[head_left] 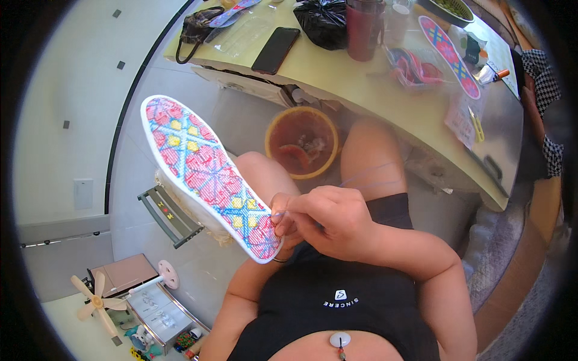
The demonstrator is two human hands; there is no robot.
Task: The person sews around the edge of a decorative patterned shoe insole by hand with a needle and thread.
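My left hand (282,221) is closed on the heel-end edge of an embroidered insole (208,174), its thumb on top and most of its fingers hidden beneath. The insole is white-rimmed, with pink, blue and yellow stitching, and tilts up to the left. Right beside that thumb, my right hand (334,222) is pinched shut at the insole's edge on a thin purple thread (379,180), which loops loosely over my right thigh. Whether a needle is between the fingertips cannot be made out.
A yellow-rimmed bin (331,165) stands between my legs and the table (349,81). On the table lie a phone (276,50), another patterned insole (448,57), yellow scissors (477,125), a tumbler (363,30) and a black bag (322,23). A small stool (170,216) is at left.
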